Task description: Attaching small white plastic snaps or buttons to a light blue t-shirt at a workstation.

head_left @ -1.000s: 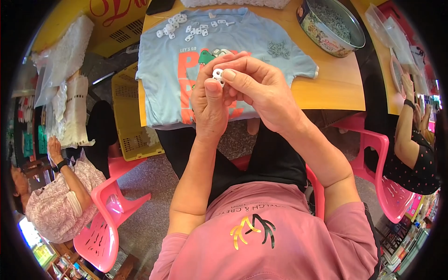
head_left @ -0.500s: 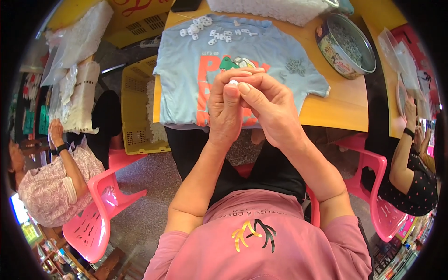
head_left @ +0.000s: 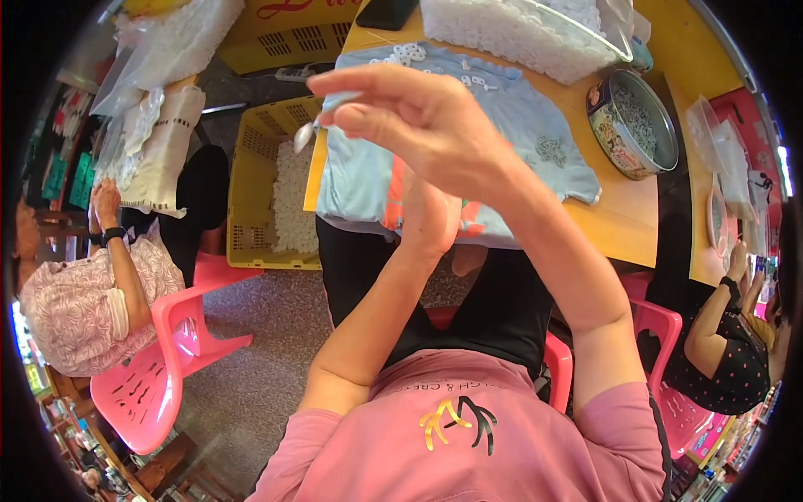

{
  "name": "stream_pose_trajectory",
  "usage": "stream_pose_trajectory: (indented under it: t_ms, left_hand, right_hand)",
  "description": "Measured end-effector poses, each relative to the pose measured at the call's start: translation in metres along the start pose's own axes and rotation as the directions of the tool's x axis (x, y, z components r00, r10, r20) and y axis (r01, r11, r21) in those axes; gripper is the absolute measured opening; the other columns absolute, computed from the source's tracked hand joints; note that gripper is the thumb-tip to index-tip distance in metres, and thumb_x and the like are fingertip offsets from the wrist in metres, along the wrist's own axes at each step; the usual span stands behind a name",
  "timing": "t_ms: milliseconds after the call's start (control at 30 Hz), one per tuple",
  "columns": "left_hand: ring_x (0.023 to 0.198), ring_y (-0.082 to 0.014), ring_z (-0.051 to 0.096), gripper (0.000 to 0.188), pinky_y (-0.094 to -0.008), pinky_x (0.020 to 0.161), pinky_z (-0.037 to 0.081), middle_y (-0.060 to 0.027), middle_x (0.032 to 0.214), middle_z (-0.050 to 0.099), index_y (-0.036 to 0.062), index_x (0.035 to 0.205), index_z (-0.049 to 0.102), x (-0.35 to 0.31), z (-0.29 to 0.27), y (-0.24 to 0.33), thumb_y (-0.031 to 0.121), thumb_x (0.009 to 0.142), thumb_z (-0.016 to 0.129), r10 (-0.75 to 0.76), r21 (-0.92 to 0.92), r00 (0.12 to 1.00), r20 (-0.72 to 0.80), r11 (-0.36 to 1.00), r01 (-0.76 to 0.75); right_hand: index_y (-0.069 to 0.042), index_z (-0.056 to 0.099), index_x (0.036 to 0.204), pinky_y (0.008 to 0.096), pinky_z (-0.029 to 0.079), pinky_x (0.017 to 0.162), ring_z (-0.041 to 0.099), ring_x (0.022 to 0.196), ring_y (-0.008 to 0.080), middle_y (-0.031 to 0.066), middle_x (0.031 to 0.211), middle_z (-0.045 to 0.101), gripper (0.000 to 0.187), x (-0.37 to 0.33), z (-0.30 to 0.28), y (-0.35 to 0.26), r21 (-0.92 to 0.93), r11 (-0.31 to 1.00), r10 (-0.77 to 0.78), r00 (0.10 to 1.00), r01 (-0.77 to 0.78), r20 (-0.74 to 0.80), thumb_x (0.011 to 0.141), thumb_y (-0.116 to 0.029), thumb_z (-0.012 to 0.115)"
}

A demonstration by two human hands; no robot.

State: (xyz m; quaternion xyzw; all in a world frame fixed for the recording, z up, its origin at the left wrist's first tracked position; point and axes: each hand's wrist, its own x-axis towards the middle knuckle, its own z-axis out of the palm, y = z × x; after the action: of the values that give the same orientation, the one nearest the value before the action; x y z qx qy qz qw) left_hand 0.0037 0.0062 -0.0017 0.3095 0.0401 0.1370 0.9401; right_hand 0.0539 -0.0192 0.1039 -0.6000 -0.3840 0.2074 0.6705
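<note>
The small white part [head_left: 303, 138] showed over the yellow crate [head_left: 250, 180], just beyond the right hand [head_left: 439, 125], whose thumb and fingers stood apart; what the left hand [head_left: 431, 216] held could not be told. It appeared light, stiff and smooth, best pinched at its edges

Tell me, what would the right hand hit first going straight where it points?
For the right hand, the way looks free nearby; farther left, perhaps a bulging white plastic bag, though depth is unclear.

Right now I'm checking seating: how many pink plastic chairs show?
3 pink plastic chairs: one left, one right, one in the middle, mostly hidden; others may be hidden.
</note>
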Motion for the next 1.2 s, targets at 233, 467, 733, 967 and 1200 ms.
stream_pose_trajectory:
  t_ms: [233, 467, 733, 967, 1200]
  left_hand:
    - [0.117, -0.0202, 0.054, 0.033, -0.0368, 0.108, 0.039, -0.0127, 0.125, 0.055, 0.0022, 0.131, 0.047, 0.001, 0.000, -0.007, 0.024, 0.106, 0.043, 0.068, -0.001, 0.993, 0.096, 0.998, -0.068]
    - [0.088, -0.0197, 0.063, 0.015, -0.0305, 0.079, 0.049, -0.0070, 0.095, 0.065, 0.0010, 0.109, 0.062, -0.009, 0.005, -0.010, 0.010, 0.099, 0.054, 0.070, 0.580, 0.968, 0.242, 0.789, -0.202]
    - [0.081, -0.0218, 0.062, 0.009, -0.0312, 0.072, 0.049, -0.0102, 0.090, 0.063, 0.0008, 0.102, 0.063, -0.009, 0.008, -0.006, 0.004, 0.094, 0.058, 0.101, 0.695, 0.942, 0.320, 0.650, -0.307]
    - [0.079, -0.0210, 0.062, 0.009, -0.0304, 0.070, 0.048, -0.0093, 0.089, 0.063, 0.0008, 0.101, 0.063, -0.010, 0.010, -0.006, 0.003, 0.094, 0.058, 0.109, 0.707, 0.937, 0.332, 0.629, -0.324]
    - [0.075, -0.0181, 0.060, 0.008, -0.0289, 0.067, 0.047, -0.0082, 0.088, 0.062, 0.0008, 0.100, 0.063, -0.011, 0.011, -0.005, 0.003, 0.094, 0.059, 0.118, 0.718, 0.936, 0.330, 0.613, -0.330]
  right_hand:
    - [-0.002, 0.071, 0.107, 0.0283, 0.052, 0.083, 0.065, 0.091, 0.0125, 0.0058, 0.098, 0.072, 0.021, 0.041, -0.076, 0.021, -0.642, 0.765, -0.135, 0.987, 0.045, -0.091, 0.093, -0.016, 0.066]
    - [-0.002, 0.070, 0.101, 0.0374, 0.051, 0.077, 0.067, 0.083, 0.0305, 0.0167, 0.090, 0.070, 0.022, 0.013, -0.144, 0.053, -0.917, 0.390, 0.011, 0.996, -0.084, -0.086, 0.087, -0.018, 0.065]
    - [-0.005, 0.071, 0.100, 0.0409, 0.051, 0.079, 0.067, 0.088, 0.0331, 0.0154, 0.093, 0.071, 0.023, -0.003, -0.162, 0.058, -0.949, 0.248, 0.042, 0.981, -0.195, -0.191, 0.088, -0.022, 0.065]
    - [-0.007, 0.071, 0.104, 0.0404, 0.050, 0.083, 0.066, 0.093, 0.0329, 0.0148, 0.099, 0.070, 0.024, -0.009, -0.165, 0.069, -0.931, 0.300, 0.055, 0.978, -0.209, -0.202, 0.087, -0.023, 0.065]
    - [-0.008, 0.072, 0.102, 0.0410, 0.050, 0.085, 0.065, 0.096, 0.0331, 0.0141, 0.100, 0.070, 0.024, 0.000, -0.165, 0.068, -0.939, 0.286, 0.042, 0.981, -0.192, -0.188, 0.087, -0.025, 0.065]
